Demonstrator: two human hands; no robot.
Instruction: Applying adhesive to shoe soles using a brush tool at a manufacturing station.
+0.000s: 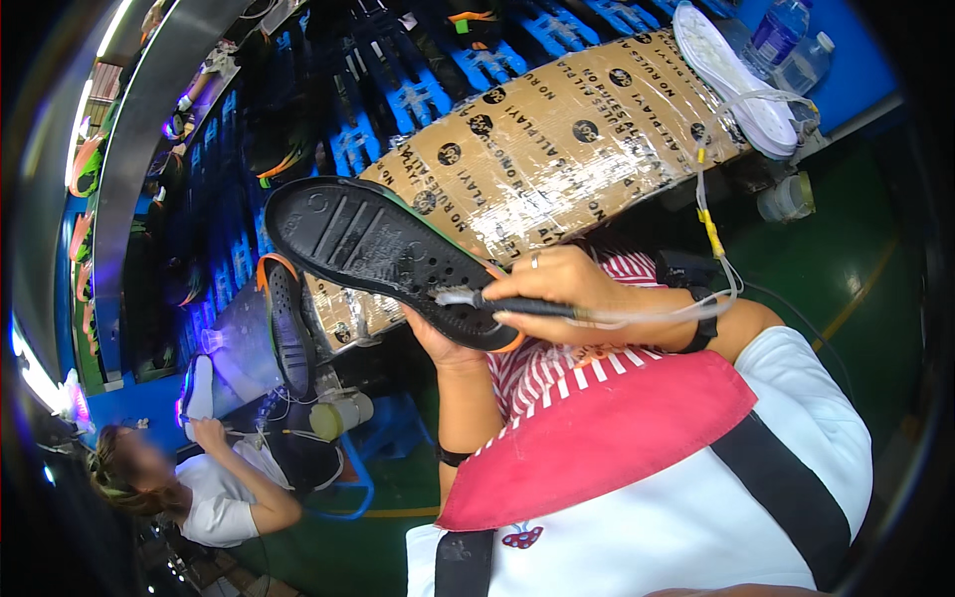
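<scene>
My left hand (440,343) grips a large black shoe sole (343,234) from below near its heel end, and most of its fingers are hidden under it. The sole lies tilted, its inner face up, showing ribs, small holes and some wet-looking marks. In my right hand (567,284) is a brush (527,304) with a black handle, the fingers wrapped round it. Its pale bristles touch the holed heel area of the sole. From the brush's rear end runs a clear tube (637,317) past my right wrist.
A cardboard-covered work surface (537,139) wrapped in clear film lies beyond the sole. On it at the far right rests a white sole (731,80) beside plastic bottles (781,35). Blue racks (413,99) run behind. At lower left a co-worker (214,493) handles another white sole (199,388).
</scene>
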